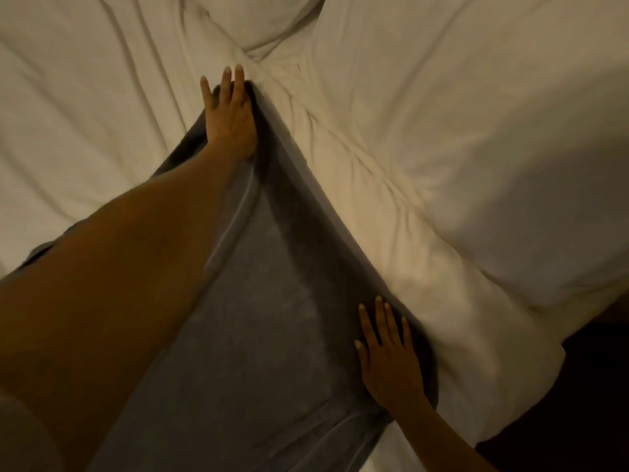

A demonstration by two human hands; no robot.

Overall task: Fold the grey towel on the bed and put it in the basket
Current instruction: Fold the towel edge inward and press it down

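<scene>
Our grey towel (272, 318) lies flat on the white bed (442, 131). Our left hand (229, 114) at 12 o'clock and right hand (388, 356) at 4 o'clock press it, fingers spread, gripping nothing. Soft bedding could bunch and crease it.

Dim warm light, soft blur

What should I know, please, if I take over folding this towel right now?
Left hand: flat, open, pressing the towel's far end.
Right hand: flat, open, on its near right edge.
Towel: laid out long on the bed, apparently folded at least once lengthwise.
Basket: not in view.
Left: finish smoothing, fold it shorter, put it in the basket.
</scene>
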